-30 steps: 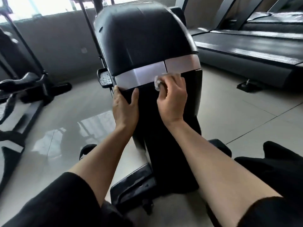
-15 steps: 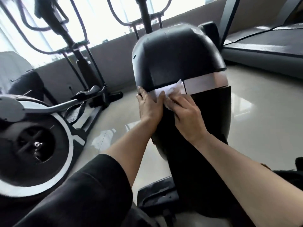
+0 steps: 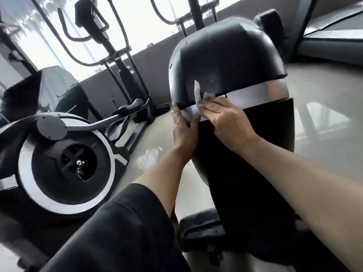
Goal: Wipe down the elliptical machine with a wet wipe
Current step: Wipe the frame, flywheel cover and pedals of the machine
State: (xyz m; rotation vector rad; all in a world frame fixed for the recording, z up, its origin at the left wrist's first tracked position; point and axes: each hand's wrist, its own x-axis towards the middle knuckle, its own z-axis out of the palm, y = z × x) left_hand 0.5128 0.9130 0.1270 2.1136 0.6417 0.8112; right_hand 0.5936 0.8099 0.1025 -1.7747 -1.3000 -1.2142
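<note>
Right hand (image 3: 228, 122) fingers pressing wet wipe (image 3: 198, 95) on elliptical machine (image 3: 225, 61) band, left hand (image 3: 183, 130) flat.

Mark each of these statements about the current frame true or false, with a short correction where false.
1. The right hand presses the wet wipe against the elliptical housing. True.
2. The left hand holds the wipe. False: it rests on the housing's left edge, without the wipe.
3. The wipe lies at the silver band. True.
4. The wipe lies on the floor. False: it is on the machine.
</note>
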